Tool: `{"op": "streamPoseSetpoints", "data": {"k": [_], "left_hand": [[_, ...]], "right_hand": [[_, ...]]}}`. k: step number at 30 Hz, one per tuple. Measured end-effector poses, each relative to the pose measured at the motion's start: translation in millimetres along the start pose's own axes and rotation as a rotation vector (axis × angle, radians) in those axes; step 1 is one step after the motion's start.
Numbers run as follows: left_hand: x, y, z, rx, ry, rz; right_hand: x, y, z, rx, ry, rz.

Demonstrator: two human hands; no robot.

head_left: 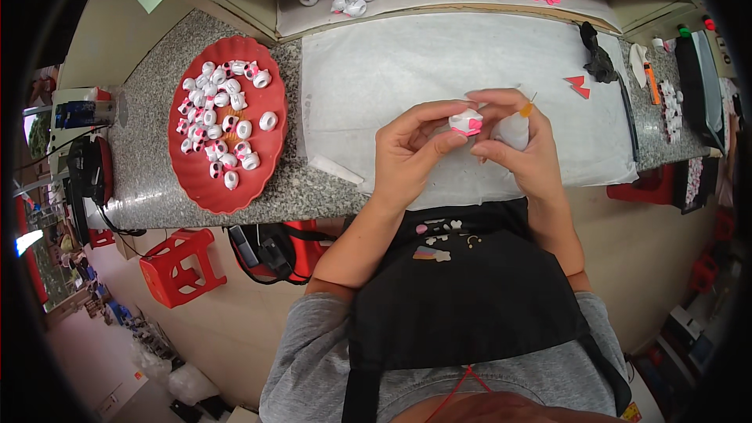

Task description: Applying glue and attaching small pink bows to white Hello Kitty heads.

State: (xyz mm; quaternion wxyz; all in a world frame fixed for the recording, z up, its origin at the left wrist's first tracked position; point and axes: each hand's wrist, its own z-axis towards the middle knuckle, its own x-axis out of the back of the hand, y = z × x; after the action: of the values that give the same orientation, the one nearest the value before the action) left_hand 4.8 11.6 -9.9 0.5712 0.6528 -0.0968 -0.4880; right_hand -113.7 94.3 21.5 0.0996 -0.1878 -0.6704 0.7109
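Note:
Between the thumb and fingers of my left hand [419, 141] is a small white figurine head [464, 121] with a pink bow and pink edge. My right hand [529, 137] is closed around a small translucent white squeeze bottle [513, 131] with an orange cap and a thin needle tip pointing up and away. Its fingertips come close to the figurine head; whether they touch it I cannot tell. Both hands are over the white sheet [376, 86] on the speckled stone counter. To the left, a red scalloped plate [186, 102] holds several similar white and pink pieces.
Red triangular pieces [578, 86] and a crumpled black bag [598, 55] lie at the sheet's right. A folded white strip [335, 168] lies at the sheet's left edge. Behind, a shelf [470, 0] bears more white heads and pink parts. A red stool [184, 266] stands below left.

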Motion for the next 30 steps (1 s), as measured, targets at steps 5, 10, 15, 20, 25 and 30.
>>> {"op": "streamPoseSetpoints", "data": {"k": [5, 10, 15, 20, 25, 30], "left_hand": [[-0.3, 0.2, -1.8, -0.065, 0.008, 0.107], [1.6, -2.7, -0.7, -0.126, -0.038, 0.147], [2.3, -3.8, -0.5, -0.145, -0.065, 0.159], [-4.6, 0.2, 0.1, -0.011, -0.033, 0.081], [-6.1, -1.8, -0.6, -0.084, -0.004, 0.162], [-3.5, -0.3, -2.2, -0.111, 0.027, 0.272]], "right_hand": [[-3.2, 4.2, 0.6, -0.045, 0.013, 0.109], [-2.3, 10.1, -3.6, 0.019, 0.029, 0.108], [-3.6, 12.1, -7.0, -0.001, 0.064, 0.115], [-0.7, 12.6, -6.3, -0.014, 0.085, 0.140], [-0.5, 10.2, -5.0, -0.012, 0.067, 0.120], [-5.9, 14.1, -2.7, -0.013, 0.083, 0.165]]}}
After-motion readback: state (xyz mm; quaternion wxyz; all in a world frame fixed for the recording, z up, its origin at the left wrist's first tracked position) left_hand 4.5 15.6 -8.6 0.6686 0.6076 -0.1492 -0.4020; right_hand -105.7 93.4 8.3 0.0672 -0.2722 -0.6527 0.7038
